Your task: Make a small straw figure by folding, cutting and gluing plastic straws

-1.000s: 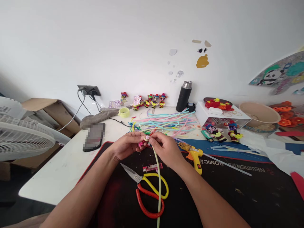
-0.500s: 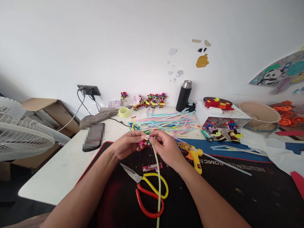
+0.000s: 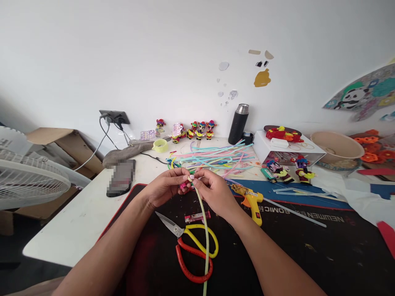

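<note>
Two hands are held close together: by the right hand, a long pale green strip is pinched near its top, its length angled down toward the body; by the left hand, a small pink piece is pinched.

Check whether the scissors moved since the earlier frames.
No. Against the black mat, the scissors keep the same place beside the pink lighter; only the whole view shifts slightly.

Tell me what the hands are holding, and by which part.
Both hands pinch a small pink piece between them; the right fingers hold the pale green strip near its upper end.
</note>
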The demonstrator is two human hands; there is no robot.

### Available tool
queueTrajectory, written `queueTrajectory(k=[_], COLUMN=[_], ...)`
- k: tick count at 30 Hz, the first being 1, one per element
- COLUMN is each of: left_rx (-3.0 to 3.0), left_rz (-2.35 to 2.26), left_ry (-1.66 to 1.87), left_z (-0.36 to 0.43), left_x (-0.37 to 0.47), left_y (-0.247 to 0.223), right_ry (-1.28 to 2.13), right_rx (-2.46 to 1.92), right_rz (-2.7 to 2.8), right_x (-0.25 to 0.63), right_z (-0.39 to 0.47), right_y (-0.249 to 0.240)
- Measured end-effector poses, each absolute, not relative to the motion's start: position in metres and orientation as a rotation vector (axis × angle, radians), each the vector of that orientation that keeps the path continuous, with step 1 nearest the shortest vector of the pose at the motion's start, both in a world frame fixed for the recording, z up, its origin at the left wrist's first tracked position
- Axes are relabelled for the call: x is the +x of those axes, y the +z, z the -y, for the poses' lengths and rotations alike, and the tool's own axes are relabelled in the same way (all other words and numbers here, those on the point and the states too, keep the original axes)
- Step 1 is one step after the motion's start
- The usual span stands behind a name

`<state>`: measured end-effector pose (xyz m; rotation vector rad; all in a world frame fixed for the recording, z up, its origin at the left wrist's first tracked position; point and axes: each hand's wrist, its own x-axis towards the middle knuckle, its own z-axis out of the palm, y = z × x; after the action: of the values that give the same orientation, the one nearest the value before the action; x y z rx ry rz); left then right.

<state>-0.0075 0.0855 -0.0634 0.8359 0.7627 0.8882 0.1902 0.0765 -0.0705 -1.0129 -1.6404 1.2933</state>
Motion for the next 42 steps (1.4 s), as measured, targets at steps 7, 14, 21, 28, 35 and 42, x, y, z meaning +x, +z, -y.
queueTrajectory(k=[7, 14, 21, 28, 35, 42], left_rx=[0.834, 0.906, 1.041, 1.046, 1.086, 1.178], left_rz=[-0.772, -0.812, -0.92, -0.993, -1.036, -1.046], left_ry=[0.898, 0.964, 1.083, 1.08, 1.105, 1.057], left_z=[-0.086, -0.085, -0.084, -0.085, -0.082, -0.083], left_x=[-0.007, -0.004, -0.001, 0.001, 0.004, 0.001], left_y=[-0.063, -0.063, -0.061, -0.062, -0.06, -0.065], right_ry=[1.34, 1.333, 1.289, 1.292, 1.355, 1.37], right_rx=[-0.99, -1.031, -1.061, -1.077, -1.064, -1.069], right_rz=[1.616, 1.612, 1.629, 1.609, 1.556, 1.539], right_x=[0.19, 0.19, 0.19, 0.19, 0.19, 0.19], right_z=[-0.075, -0.076, -0.077, -0.079, -0.08, -0.08], right_y=[-0.069, -0.07, -0.073, -0.076, -0.077, -0.076])
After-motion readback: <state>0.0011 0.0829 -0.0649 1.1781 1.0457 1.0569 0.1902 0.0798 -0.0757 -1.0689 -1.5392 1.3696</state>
